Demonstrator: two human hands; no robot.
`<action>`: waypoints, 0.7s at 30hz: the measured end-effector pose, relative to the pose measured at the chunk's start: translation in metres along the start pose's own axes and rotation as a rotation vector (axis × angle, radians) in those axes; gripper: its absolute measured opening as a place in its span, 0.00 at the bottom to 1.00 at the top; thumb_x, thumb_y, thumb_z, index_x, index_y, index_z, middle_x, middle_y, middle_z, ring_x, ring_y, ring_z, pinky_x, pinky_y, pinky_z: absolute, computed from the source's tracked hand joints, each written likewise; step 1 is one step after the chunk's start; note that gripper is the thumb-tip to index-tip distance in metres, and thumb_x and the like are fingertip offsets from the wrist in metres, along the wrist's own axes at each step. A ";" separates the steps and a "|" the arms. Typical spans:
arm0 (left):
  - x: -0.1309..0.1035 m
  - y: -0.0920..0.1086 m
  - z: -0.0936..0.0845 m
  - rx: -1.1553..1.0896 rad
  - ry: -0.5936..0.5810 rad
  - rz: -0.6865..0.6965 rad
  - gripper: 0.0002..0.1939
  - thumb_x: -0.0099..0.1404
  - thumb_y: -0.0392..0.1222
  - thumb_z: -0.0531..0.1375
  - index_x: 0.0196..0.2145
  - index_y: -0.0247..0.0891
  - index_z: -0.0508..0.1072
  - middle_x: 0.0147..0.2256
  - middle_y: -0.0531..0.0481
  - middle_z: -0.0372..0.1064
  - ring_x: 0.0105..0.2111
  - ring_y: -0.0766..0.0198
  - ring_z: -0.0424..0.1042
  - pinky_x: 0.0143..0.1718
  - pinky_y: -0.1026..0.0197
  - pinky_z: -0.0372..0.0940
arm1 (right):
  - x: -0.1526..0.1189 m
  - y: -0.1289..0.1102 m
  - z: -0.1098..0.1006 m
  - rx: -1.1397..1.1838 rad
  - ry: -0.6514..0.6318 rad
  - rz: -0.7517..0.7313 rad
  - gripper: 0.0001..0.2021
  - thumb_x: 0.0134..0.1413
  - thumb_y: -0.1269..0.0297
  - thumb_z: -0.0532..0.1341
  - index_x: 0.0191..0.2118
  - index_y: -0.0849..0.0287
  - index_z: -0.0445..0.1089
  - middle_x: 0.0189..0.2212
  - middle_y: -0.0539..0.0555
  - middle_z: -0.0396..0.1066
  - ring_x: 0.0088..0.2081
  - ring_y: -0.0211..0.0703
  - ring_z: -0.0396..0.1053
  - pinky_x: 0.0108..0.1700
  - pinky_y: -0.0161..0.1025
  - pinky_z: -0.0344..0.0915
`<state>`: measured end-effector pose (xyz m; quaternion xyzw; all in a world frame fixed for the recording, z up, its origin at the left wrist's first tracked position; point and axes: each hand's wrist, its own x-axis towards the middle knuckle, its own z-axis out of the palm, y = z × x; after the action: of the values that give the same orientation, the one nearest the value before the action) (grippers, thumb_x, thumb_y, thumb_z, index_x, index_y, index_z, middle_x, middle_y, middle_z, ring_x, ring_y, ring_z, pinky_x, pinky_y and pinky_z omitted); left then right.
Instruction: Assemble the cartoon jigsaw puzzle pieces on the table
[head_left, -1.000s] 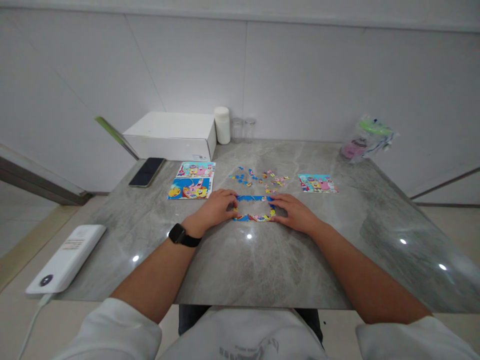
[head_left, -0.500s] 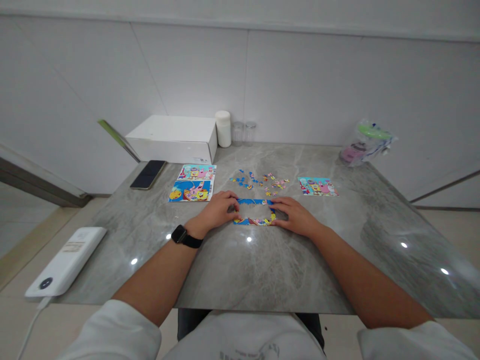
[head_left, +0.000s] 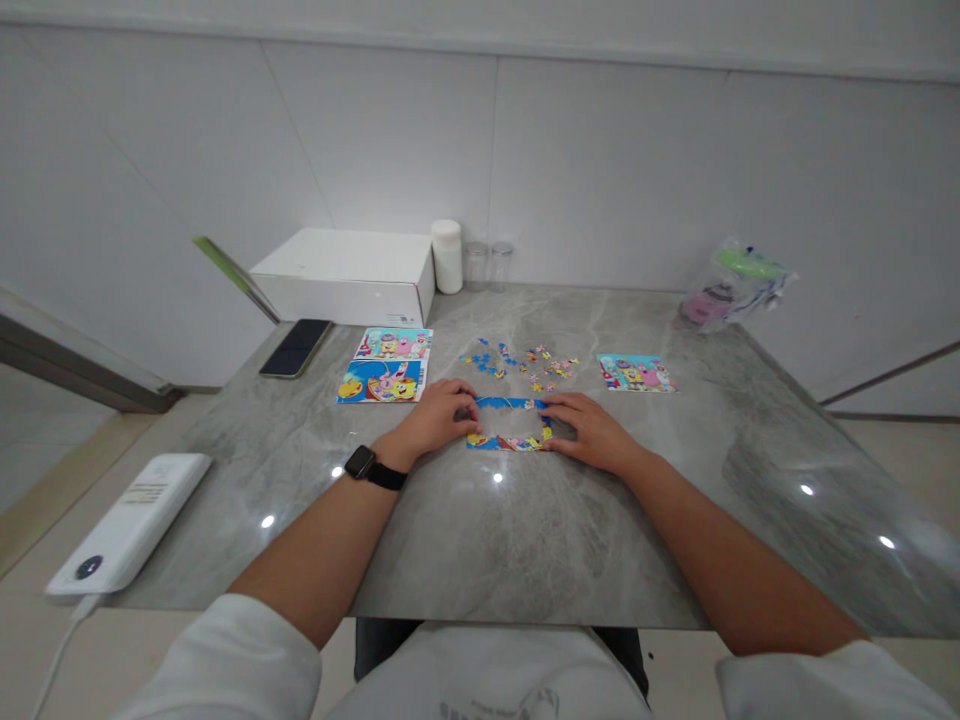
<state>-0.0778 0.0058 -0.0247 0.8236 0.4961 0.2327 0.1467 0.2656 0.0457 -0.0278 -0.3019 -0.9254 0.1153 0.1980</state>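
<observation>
A rectangular jigsaw puzzle border point(head_left: 510, 444) lies flat on the table, its middle bare grey tabletop. My left hand point(head_left: 441, 414) grips its left side, fingers curled at the upper and lower corners and covering part of that edge. From the opposite side my right hand point(head_left: 589, 428) holds the right edge, fingertips at the top corner and thumb at the bottom one. Loose jigsaw pieces point(head_left: 541, 368), blue ones to the left and yellow-pink ones to the right, are scattered just beyond the border. Left of them lies a cartoon picture sheet point(head_left: 384, 382).
A smaller cartoon picture card point(head_left: 637, 374) is on the right. Along the back stand a white box point(head_left: 337, 295), a white bottle point(head_left: 448, 258), two clear jars point(head_left: 500, 268) and a plastic-bagged item point(head_left: 731, 290). At left are a phone point(head_left: 296, 349) and a cabled white power bank point(head_left: 131, 525).
Hardly anything differs. Both hands stay on the puzzle border, with only a very slight shift of the view.
</observation>
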 end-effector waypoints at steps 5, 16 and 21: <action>0.002 -0.002 0.001 -0.021 0.007 0.015 0.05 0.65 0.47 0.70 0.35 0.44 0.83 0.49 0.47 0.75 0.50 0.53 0.73 0.56 0.48 0.65 | 0.000 0.000 0.000 0.002 -0.008 0.005 0.25 0.58 0.50 0.72 0.58 0.51 0.76 0.61 0.61 0.72 0.62 0.59 0.70 0.65 0.60 0.67; 0.000 -0.002 -0.009 -0.081 -0.031 -0.009 0.05 0.66 0.44 0.67 0.36 0.44 0.84 0.50 0.47 0.76 0.51 0.54 0.73 0.58 0.48 0.66 | 0.001 0.000 -0.001 0.014 -0.009 0.015 0.24 0.57 0.50 0.72 0.58 0.51 0.76 0.61 0.61 0.72 0.61 0.59 0.70 0.64 0.61 0.67; 0.000 -0.002 -0.009 -0.087 -0.031 -0.018 0.06 0.66 0.45 0.67 0.36 0.45 0.85 0.51 0.47 0.76 0.51 0.54 0.73 0.58 0.48 0.66 | 0.001 -0.002 -0.002 0.026 -0.007 0.017 0.24 0.58 0.50 0.71 0.58 0.50 0.76 0.61 0.61 0.73 0.61 0.60 0.71 0.64 0.61 0.67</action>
<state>-0.0841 0.0068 -0.0176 0.8155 0.4903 0.2401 0.1922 0.2646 0.0453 -0.0250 -0.3065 -0.9220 0.1300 0.1977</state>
